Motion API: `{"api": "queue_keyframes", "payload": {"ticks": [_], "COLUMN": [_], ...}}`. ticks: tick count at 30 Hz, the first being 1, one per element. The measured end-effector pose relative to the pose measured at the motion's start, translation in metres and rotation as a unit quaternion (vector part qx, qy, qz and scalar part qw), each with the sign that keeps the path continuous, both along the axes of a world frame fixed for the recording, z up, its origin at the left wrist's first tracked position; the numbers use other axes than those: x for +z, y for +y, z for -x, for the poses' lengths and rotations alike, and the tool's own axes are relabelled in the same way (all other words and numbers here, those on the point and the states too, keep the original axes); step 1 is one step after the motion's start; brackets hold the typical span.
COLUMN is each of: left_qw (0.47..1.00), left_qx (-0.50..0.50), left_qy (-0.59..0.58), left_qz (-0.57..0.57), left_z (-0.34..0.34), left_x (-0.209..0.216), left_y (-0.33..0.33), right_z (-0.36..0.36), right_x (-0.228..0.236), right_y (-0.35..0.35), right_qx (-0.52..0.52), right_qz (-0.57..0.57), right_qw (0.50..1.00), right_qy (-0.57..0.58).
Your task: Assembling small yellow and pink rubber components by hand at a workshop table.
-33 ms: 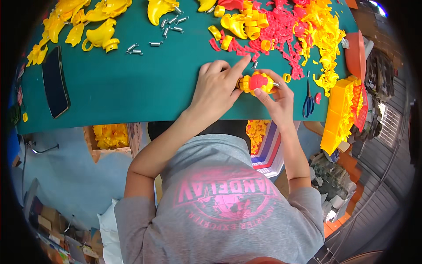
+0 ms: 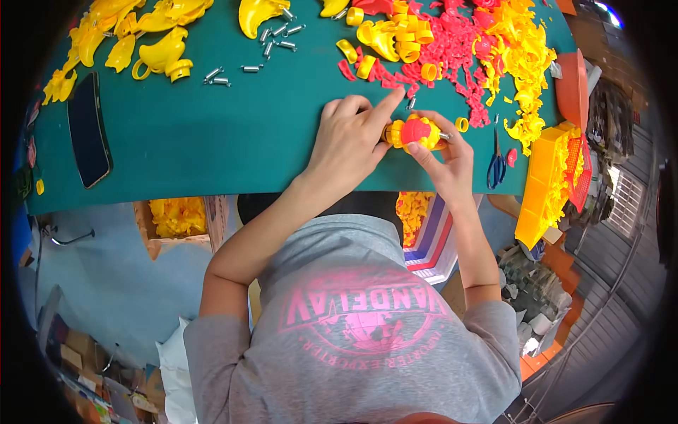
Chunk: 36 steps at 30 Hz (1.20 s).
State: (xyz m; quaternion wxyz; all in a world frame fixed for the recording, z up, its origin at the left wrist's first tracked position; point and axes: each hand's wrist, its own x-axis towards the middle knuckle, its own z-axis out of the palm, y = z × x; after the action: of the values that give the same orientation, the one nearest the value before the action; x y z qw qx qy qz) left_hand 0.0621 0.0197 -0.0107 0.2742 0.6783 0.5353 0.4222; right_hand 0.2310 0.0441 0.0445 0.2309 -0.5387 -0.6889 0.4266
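Note:
My two hands meet over the table, on a small yellow-and-red plastic toy piece (image 2: 415,132) with a metal spring jutting from its right end. My right hand (image 2: 452,157) is closed on its right part, thumb on the near side. My left hand (image 2: 351,138) pinches its left end, the index finger stretched out past it. Just beyond the piece lies a loose spring (image 2: 412,103), and to its right a yellow ring (image 2: 462,125). Farther right are scissors (image 2: 496,164) with dark blue handles. My left palm and the contact there are partly hidden.
Yellow curved parts (image 2: 161,53) and several springs (image 2: 251,68) lie on the green table (image 2: 212,141), a phone (image 2: 90,131) at left. Red pieces (image 2: 458,53) and yellow pieces (image 2: 519,63) heap up at back right. A yellow bin (image 2: 540,191) stands at the right edge, a filled box (image 2: 176,219) below.

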Motion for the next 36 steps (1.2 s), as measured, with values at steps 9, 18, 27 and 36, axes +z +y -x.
{"api": "queue_keyframes", "payload": {"ticks": [9, 18, 27, 36], "left_qw": [1.0, 0.999, 0.996, 0.962], "left_qx": [0.014, -0.01, 0.087, 0.245], "left_qy": [-0.01, -0.044, -0.001, 0.12], "left_qz": [-0.019, -0.018, 0.005, 0.012], "left_z": [0.001, 0.043, 0.078, 0.133], "left_x": [-0.003, 0.02, 0.04, 0.045], "left_y": [0.001, -0.003, -0.011, 0.033], "right_z": [0.022, 0.024, -0.041, -0.247], "right_x": [0.018, 0.014, 0.044, -0.258], "right_y": [-0.003, 0.0, -0.019, -0.127], "right_qx": [0.127, 0.152, 0.09, -0.087], "right_qz": [-0.142, -0.203, 0.061, 0.184], "right_qw": [0.965, 0.948, 0.992, 0.935], "right_qy": [-0.179, -0.19, -0.07, -0.292]}}
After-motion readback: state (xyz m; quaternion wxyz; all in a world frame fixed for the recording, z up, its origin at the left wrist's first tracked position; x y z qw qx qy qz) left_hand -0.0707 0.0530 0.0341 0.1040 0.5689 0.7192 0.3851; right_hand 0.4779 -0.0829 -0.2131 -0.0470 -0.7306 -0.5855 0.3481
